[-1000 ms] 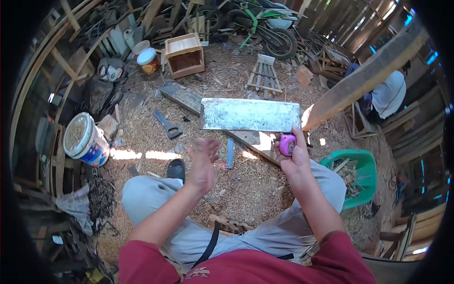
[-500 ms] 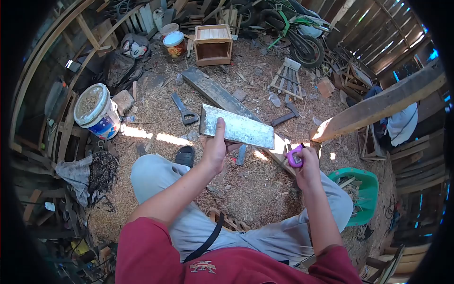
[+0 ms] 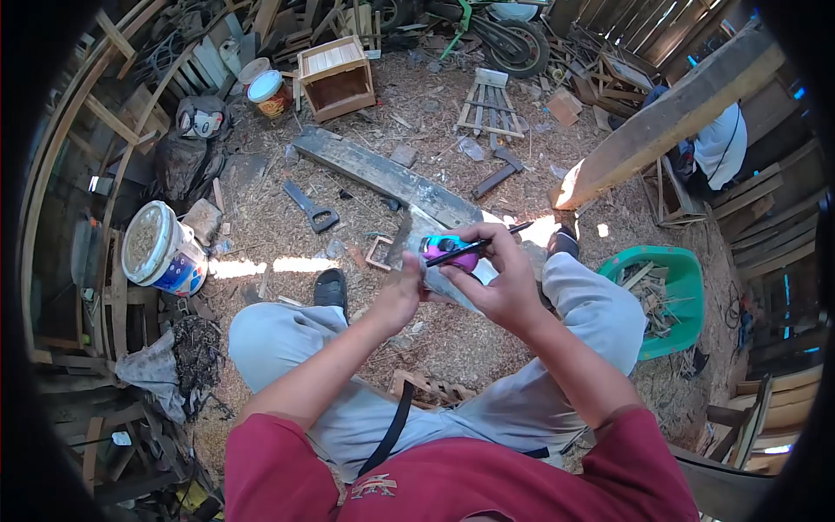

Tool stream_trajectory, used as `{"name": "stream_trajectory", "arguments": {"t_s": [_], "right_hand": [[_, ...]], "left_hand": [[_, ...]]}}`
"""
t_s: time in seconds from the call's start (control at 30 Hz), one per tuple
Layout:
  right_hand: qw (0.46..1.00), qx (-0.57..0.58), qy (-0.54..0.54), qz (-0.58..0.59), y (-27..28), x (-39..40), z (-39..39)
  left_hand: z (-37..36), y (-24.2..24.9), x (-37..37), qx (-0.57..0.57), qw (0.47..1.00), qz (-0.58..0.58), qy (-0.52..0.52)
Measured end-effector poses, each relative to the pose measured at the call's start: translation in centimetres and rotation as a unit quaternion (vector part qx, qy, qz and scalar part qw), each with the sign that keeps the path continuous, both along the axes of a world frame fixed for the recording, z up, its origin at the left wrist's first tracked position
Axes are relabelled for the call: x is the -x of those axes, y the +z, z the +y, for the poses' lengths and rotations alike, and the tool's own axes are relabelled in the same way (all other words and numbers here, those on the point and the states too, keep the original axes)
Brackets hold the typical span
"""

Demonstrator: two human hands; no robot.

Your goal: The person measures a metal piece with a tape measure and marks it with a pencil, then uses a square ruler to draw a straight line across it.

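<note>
My left hand (image 3: pixel 400 296) is closed around a flat, whitish-painted board (image 3: pixel 419 223) in front of my knees. Much of the board is covered by my hands, and one end points away from me. My right hand (image 3: pixel 506 283) grips a purple and blue tape measure (image 3: pixel 444 244) right over the board. A thin black pen or pencil (image 3: pixel 519 228) is also in its fingers, lying across the tape measure. Whether any tape is pulled out cannot be made out.
A long dark plank (image 3: pixel 374 174) lies on the sawdust-strewn ground, with a handsaw (image 3: pixel 310 209) and a hammer (image 3: pixel 497 178) nearby. A green tub (image 3: pixel 691 291) of scraps stands at right, a paint bucket (image 3: pixel 163 248) at left. A thick beam (image 3: pixel 661 122) slants up at right.
My right hand has brought the tape measure left to the board, and a black pen or pencil now shows in it. The board has turned to point more away from me. The view has shifted.
</note>
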State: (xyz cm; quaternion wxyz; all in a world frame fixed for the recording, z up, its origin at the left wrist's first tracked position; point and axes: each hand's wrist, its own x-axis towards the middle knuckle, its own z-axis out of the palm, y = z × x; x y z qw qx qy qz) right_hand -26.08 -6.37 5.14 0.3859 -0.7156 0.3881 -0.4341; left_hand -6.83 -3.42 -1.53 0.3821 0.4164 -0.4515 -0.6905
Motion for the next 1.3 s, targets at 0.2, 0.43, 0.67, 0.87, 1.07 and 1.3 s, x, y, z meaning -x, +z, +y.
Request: {"name": "stream_trajectory", "arguments": {"t_s": [0.2, 0.43, 0.67, 0.87, 1.07, 1.3], "right_hand": [[0.996, 0.008, 0.051, 0.070, 0.8, 0.0, 0.4], [0.998, -0.020, 0.048, 0.047, 0.4, -0.5, 0.8], [0.999, -0.015, 0.037, -0.009, -1.0, -0.7, 0.6], [0.998, -0.022, 0.058, 0.009, -1.0, -0.9, 0.6], [0.997, -0.038, 0.053, -0.044, -1.2, -1.7, 1.2], [0.980, -0.122, -0.061, -0.148, 0.1, -2.1, 0.3]], "left_hand": [[0.9, -1.1, 0.5, 0.078, 0.996, -0.012, -0.036], [1.7, -3.3, 0.4, 0.110, 0.994, -0.008, -0.021], [1.5, -1.3, 0.6, 0.164, 0.984, -0.069, 0.020], [1.6, -0.7, -0.1, 0.058, 0.997, -0.022, 0.053], [0.9, -0.3, -0.6, 0.097, 0.993, -0.006, 0.072], [-2.0, 1.7, -1.7, -0.005, 0.933, 0.258, 0.251]]}}
